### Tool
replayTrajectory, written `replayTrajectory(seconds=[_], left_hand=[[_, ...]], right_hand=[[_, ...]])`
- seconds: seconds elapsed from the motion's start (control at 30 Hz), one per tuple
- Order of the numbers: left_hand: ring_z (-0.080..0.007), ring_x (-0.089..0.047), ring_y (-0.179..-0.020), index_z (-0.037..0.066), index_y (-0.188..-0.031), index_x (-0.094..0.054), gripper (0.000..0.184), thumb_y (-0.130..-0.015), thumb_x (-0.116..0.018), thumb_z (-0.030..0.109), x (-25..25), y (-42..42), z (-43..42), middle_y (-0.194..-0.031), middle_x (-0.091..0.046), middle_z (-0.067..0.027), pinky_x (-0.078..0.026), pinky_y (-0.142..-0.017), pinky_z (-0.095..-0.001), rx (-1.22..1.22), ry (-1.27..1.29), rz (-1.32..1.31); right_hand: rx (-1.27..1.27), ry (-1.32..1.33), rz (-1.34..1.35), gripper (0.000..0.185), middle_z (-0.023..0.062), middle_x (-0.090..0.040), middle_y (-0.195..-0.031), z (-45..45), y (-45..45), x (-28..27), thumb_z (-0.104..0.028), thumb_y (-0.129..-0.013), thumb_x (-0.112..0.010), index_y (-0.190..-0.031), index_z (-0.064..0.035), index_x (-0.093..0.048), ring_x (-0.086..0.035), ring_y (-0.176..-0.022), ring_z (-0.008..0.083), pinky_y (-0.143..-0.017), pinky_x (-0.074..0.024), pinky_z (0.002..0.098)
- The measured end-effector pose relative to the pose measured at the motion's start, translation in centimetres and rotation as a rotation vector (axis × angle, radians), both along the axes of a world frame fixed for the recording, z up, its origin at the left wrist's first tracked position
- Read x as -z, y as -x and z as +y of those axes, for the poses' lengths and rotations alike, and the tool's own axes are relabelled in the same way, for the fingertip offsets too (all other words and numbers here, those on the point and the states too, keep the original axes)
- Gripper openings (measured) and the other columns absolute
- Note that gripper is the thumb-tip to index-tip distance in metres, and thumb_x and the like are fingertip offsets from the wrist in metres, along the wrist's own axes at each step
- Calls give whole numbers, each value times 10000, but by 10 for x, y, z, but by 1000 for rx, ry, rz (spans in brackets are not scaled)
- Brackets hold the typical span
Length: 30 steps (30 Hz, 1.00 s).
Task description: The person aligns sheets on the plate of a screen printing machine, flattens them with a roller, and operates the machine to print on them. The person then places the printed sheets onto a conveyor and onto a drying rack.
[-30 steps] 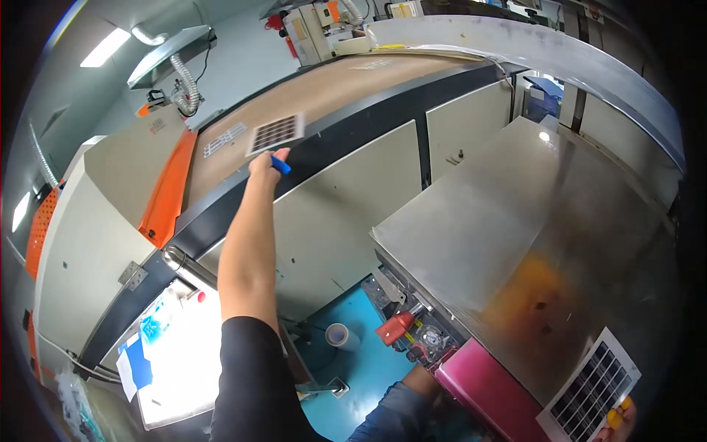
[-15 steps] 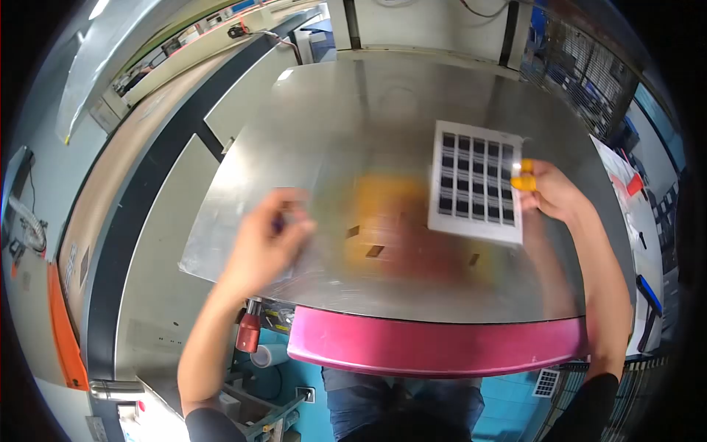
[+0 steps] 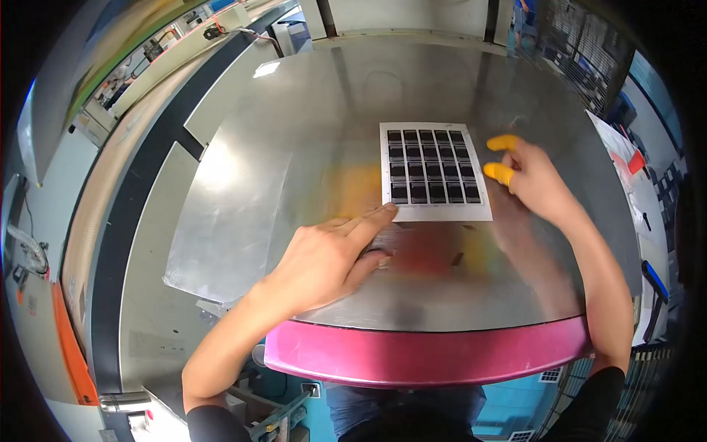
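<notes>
We see a white sheet with rows of dark squares (image 3: 436,173) lying flat near the middle of the shiny metal tabletop (image 3: 236,221), between our two hands. Our left hand (image 3: 320,258) reaches in from the near left, and its pointing finger seems to touch the sheet's near left corner. Its fingers stretch out and do not curl around anything, so that grip is loose. We think the finger rests there to stop the thin sheet from sliding. Our right hand (image 3: 541,180) is just beside the sheet's right edge. Its thumb and finger have yellow covers (image 3: 499,173) on them and stand apart, with a small gap to the sheet, so that grip holds nothing. Maybe the covers help with thin, smooth things. No finger is on the sheet's far edge or right edge. Its near edge sits back from the pink bar (image 3: 427,353) along our side of the tabletop. Past the far edge, lots of metal runs on toward the wall, so we have good room to move that way. Nearer to us there is less room, because our left hand and arm take up the left side.
</notes>
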<state>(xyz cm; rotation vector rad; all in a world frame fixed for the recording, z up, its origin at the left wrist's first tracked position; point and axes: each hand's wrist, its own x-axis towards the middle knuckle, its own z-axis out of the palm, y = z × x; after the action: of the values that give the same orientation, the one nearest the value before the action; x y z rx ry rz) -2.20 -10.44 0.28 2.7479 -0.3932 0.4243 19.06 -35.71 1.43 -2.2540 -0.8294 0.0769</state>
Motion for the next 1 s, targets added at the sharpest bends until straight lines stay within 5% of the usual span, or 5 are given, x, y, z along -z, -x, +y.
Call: replayTrajectory(seconds=[0.03, 0.13, 0.37, 0.6, 1.0], left_hand=[[-353, -644, -840, 85, -1375, -492, 584, -830, -687, 163, 0, 0, 0, -959, -674, -144, -520, -727, -424, 2, 21, 5], [-344, -642, -822, 86, -1367, -507, 581, -821, -694, 153, -1, 2, 0, -946, -673, -141, -518, -717, -415, -3, 57, 22], [-342, -644, -817, 88, -1356, -524, 569, -816, -697, 140, -3, 4, -6, -1001, -676, -151, -518, -718, -405, -23, 64, 40], [-343, -655, -883, 88, -1347, -523, 559, -817, -694, 136, -2, 9, -2, -1174, -655, -140, -532, -750, -405, -25, 66, 58], [-331, -662, -870, 101, -1360, -506, 585, -809, -701, 122, -3, 14, 1, -1166, -654, -145, -538, -725, -404, -31, 91, 87]], right_hand=[[15, 0, -79, 290, 87, -570, -654, -7, 14, 2, -118, -887, -669, -1118, 49, -610, -516, -571, 160, -578, -448, 307], [-193, -45, -436, 292, 140, -645, -920, -23, 49, 8, -24, -859, -620, -1150, -20, -621, -625, -837, 293, -748, -499, 377], [-428, 71, -431, 424, 161, -590, -1231, -31, 79, 13, 51, -772, -575, -1192, -8, -588, -512, -1215, 326, -1128, -346, 424], [-425, 101, -436, 434, 158, -590, -1235, -31, 86, 13, 47, -768, -579, -1197, -12, -595, -511, -1208, 333, -1110, -349, 435], [-412, 97, -439, 413, 170, -610, -1185, -29, 90, 9, 47, -759, -596, -1167, -10, -618, -538, -1177, 318, -1106, -355, 454]])
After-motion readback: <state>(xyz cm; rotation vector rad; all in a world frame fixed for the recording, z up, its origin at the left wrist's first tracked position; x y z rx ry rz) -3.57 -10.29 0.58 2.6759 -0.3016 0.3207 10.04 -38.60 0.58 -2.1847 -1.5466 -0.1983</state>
